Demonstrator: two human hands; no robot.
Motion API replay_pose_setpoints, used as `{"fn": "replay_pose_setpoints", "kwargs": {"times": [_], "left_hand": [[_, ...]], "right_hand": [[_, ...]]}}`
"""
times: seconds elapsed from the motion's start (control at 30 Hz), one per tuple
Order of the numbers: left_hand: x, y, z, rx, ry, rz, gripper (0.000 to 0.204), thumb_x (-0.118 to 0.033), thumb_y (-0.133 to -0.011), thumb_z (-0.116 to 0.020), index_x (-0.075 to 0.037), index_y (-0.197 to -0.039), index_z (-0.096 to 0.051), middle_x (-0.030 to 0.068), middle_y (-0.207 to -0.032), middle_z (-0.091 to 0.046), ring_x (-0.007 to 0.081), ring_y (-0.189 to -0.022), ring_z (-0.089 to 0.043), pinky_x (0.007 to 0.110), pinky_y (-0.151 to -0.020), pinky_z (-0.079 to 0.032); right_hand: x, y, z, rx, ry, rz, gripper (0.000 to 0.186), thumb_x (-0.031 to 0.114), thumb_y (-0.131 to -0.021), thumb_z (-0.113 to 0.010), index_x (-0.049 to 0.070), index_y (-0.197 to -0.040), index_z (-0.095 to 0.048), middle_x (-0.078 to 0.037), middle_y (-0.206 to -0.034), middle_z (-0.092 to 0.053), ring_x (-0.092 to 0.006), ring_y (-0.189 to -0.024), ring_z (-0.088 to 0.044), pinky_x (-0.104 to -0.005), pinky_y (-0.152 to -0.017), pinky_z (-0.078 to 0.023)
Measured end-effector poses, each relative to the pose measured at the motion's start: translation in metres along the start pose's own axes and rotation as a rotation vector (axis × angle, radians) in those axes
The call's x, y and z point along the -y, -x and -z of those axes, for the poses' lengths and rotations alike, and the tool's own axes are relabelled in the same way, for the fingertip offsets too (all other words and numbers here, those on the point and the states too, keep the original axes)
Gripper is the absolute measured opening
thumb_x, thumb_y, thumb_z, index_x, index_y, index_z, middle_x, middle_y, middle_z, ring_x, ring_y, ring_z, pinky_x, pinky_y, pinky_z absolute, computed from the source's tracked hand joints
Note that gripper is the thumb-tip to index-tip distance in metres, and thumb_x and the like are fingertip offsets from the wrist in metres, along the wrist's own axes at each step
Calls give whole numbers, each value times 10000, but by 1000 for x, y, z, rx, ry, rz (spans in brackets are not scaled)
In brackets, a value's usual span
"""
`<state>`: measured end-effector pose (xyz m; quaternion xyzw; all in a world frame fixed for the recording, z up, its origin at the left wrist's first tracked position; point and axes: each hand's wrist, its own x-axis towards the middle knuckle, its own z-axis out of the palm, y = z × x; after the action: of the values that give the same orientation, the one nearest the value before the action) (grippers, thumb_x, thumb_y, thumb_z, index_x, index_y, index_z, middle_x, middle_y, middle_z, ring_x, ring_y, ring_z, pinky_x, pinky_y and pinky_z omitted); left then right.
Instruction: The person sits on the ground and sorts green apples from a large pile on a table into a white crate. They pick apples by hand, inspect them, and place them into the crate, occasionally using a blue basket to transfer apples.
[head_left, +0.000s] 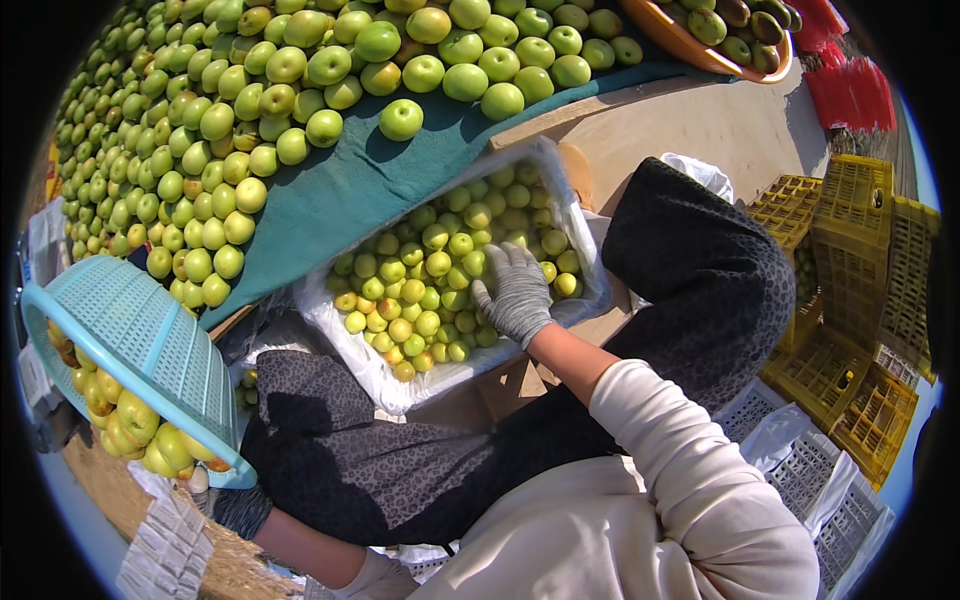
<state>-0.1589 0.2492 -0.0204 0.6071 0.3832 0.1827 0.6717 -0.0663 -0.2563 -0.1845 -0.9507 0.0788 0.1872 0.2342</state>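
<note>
My right hand (521, 295), in a grey knit glove, lies palm down with fingers extended on small green-yellow jujubes (413, 290). These fill a crate (372, 388) lined with clear white plastic in front of me, between my legs. My left hand (240, 508), in a darker grey glove, is at the lower rim of a light blue perforated basket (170, 340). Its fingers are partly hidden, but it appears to grip that rim. The basket is tipped on its side, its mouth toward the lower left. Larger yellow-green jujubes (138, 418) show inside that mouth.
A big heap of green jujubes (215, 125) covers a teal cloth (345, 190) beyond the crate. An orange basin (680, 40) of darker fruit stands far right. Yellow plastic crates (850, 240) are stacked at the right, with grey-white crates (835, 490) nearer.
</note>
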Motion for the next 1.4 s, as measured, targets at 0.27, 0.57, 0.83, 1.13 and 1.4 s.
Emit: {"fn": "replay_pose_setpoints", "kwargs": {"times": [0.27, 0.57, 0.83, 1.13, 1.4], "left_hand": [[18, -44, 25, 50, -1064, -543, 482, -200, -884, -599, 23, -1283, -448, 136, -1259, -516, 272, -1155, -504, 362, -1013, -414], [-16, 18, -46, 13, -286, -293, 561, -186, -860, -614, 44, -1326, -403, 147, -1320, -472, 249, -1188, -490, 342, -1031, -393], [-17, 55, -66, 218, 238, 46, 534, -170, -812, -648, 39, -1267, -464, 143, -1242, -528, 255, -1117, -536, 348, -968, -438], [-27, 85, -117, 568, 428, 286, 505, -153, -758, -686, 34, -1201, -532, 139, -1154, -590, 263, -1038, -588, 356, -897, -488], [28, 128, -150, 912, 258, 624, 480, -137, -710, -720, 29, -1142, -593, 135, -1076, -645, 269, -967, -635, 363, -834, -533]], "right_hand": [[-3, 3, 2, 16, 10, 83, 613, 380, -827, -602, 84, -1342, -451, -213, -1339, -455, -351, -1265, -421, -463, -1080, -306], [-49, -34, 12, -252, 304, 148, 464, 263, -850, -596, 98, -1277, -514, -225, -1307, -475, -408, -1183, -462, -480, -1029, -364], [-43, -32, 34, -228, 145, 126, 457, 238, -867, -552, 61, -1285, -501, -195, -1291, -506, -363, -1199, -476, -472, -1022, -374], [13, -31, 97, -37, -475, 52, 341, 292, -925, -538, 103, -1203, -593, -128, -1075, -642, -270, -933, -618, -395, -851, -489], [49, 34, 172, 401, -989, 262, 531, 403, -928, -576, 44, -1314, -516, -106, -1206, -592, -191, -1097, -560, -330, -984, -444]]}}
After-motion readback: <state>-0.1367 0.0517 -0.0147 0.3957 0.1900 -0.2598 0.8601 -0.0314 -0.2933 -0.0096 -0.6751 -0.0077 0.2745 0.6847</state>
